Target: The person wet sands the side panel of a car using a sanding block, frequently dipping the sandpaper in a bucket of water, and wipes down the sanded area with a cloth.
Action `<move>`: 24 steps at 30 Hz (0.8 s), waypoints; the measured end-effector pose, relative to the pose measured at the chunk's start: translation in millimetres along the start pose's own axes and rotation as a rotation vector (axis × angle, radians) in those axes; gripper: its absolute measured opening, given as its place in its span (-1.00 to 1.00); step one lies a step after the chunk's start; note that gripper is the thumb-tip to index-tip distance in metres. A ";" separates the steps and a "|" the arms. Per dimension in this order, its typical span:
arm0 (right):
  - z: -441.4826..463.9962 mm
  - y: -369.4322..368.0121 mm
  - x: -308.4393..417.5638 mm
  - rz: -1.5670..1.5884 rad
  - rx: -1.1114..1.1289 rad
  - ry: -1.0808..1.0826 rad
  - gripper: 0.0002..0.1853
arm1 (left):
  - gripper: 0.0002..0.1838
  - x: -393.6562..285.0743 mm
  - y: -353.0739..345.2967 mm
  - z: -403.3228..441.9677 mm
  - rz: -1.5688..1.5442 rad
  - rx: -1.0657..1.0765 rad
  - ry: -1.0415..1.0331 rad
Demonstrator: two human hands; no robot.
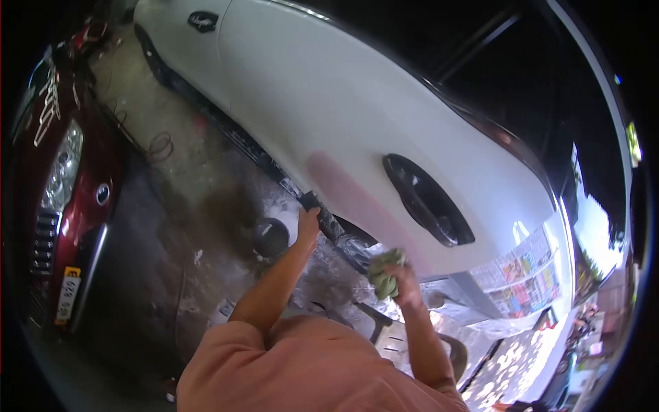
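In my left hand (309, 223) is a dark, block-like object (321, 214), beside the lower edge of a white car door (309, 89). My right hand (406, 283) is closed on a crumpled green cloth (387, 273), near the lower part of the door. A pinkish patch (357, 199) runs along the door's lower side, below the black door handle (429, 199).
A dark red car (89, 199) stands at the left. A round dark container (271, 237) and a coiled hose (161, 146) are on the stained floor (206, 185). Newspaper (525, 275) covers part of the white car. A chair (392, 338) is beside my right arm.
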State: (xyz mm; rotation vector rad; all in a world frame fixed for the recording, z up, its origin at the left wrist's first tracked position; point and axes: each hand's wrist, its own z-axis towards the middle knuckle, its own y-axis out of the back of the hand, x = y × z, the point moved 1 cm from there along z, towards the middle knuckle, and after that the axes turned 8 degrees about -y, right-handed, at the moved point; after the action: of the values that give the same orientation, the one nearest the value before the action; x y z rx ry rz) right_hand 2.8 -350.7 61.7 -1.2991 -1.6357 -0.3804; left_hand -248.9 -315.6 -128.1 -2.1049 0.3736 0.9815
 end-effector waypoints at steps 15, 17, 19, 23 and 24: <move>111.9 -125.5 332.4 -1.153 0.039 0.290 -0.76 | -0.44 0.4 -107.3 38.6 0.240 -0.439 -0.327; 115.2 -114.3 342.1 -1.263 0.069 0.273 -0.74 | -0.40 -8.8 -104.8 35.1 0.228 -0.364 -0.317; 111.3 -104.3 349.2 -1.361 0.114 0.288 -0.72 | -0.38 -4.3 -104.4 36.3 0.248 -0.366 -0.353; 92.0 -103.8 360.2 -1.540 0.184 0.230 -0.68 | -0.38 19.0 -133.9 -12.9 0.294 -0.432 -0.476; 93.7 -99.9 361.9 -1.528 0.208 0.267 -0.66 | -0.39 27.0 -136.8 -21.5 0.276 -0.412 -0.465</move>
State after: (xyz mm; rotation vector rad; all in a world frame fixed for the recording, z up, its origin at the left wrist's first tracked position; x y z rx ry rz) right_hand -113.3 -115.3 346.0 0.3814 -2.0553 -1.1496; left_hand -146.2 -239.7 -68.1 -2.1197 0.2387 1.7925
